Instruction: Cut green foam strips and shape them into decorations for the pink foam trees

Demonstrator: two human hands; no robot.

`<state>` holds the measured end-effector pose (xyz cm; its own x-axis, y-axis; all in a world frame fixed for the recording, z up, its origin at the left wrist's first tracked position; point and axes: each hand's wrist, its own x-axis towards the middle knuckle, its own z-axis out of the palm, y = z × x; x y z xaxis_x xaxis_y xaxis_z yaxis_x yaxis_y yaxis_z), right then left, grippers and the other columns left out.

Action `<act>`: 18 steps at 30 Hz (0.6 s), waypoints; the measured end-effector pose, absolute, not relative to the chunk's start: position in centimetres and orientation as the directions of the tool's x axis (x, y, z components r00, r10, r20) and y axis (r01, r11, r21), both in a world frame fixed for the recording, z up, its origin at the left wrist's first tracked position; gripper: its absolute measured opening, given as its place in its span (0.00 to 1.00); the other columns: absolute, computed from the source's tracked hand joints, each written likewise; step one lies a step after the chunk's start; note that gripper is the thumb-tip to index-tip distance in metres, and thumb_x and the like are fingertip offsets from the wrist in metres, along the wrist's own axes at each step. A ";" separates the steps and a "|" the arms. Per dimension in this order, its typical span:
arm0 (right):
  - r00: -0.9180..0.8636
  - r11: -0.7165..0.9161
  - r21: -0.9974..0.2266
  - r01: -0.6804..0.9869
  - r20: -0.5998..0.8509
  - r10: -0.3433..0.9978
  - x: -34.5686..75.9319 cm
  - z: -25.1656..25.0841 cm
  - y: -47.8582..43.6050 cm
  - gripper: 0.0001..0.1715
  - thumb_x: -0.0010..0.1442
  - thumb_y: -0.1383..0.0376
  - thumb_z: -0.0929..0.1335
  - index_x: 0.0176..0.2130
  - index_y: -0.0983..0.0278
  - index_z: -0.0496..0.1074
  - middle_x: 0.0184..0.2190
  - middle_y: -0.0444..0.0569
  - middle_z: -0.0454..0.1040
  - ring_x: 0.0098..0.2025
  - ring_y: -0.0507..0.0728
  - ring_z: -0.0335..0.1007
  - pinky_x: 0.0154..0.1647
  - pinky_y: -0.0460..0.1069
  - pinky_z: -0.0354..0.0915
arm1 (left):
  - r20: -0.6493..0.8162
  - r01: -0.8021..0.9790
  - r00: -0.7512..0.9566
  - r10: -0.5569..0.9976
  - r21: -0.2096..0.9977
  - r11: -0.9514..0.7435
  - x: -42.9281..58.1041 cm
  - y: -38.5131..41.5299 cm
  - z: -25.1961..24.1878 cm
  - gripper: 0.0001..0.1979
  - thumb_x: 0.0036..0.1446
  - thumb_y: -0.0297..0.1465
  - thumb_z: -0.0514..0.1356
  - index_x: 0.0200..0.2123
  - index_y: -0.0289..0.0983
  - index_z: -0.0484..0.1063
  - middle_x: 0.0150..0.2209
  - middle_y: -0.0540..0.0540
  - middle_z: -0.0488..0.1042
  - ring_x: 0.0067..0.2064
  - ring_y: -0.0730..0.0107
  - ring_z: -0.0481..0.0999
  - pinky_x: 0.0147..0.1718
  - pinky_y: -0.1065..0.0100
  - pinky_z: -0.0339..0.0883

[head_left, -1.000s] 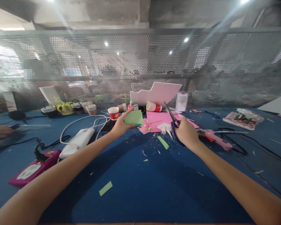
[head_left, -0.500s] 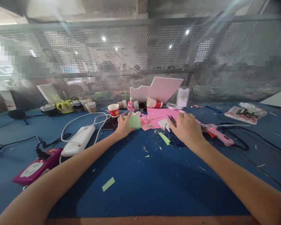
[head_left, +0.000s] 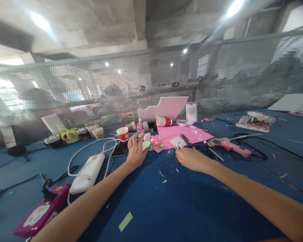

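Left hand (head_left: pixel 135 154) lies spread, fingertips on the green foam piece (head_left: pixel 146 145); right hand (head_left: pixel 192 159), relaxed and empty, sits just short of my scissors (head_left: pixel 186 140), blades pointing away.

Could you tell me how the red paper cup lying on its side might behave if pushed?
The red paper cup lies on its side, so it would probably roll. Being paper, it likely feels light and crushes easily.

Left hand (head_left: pixel 135 153) splayed, right hand (head_left: pixel 191 159) palm-down.
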<state>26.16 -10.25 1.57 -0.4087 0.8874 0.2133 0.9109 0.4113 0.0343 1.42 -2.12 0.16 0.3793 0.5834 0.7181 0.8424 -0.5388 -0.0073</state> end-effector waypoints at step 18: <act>-0.283 0.301 0.022 0.953 0.407 0.868 25.5 2.0 -9.6 0.16 0.61 0.73 0.59 0.33 0.67 0.74 0.33 0.56 0.75 0.41 0.61 0.68 0.39 0.51 0.60 | 0.771 0.790 0.504 0.388 -0.230 -0.569 1.4 -2.7 0.0 0.16 0.58 0.32 0.53 0.49 0.34 0.66 0.56 0.34 0.59 0.59 0.50 0.56 0.56 0.49 0.55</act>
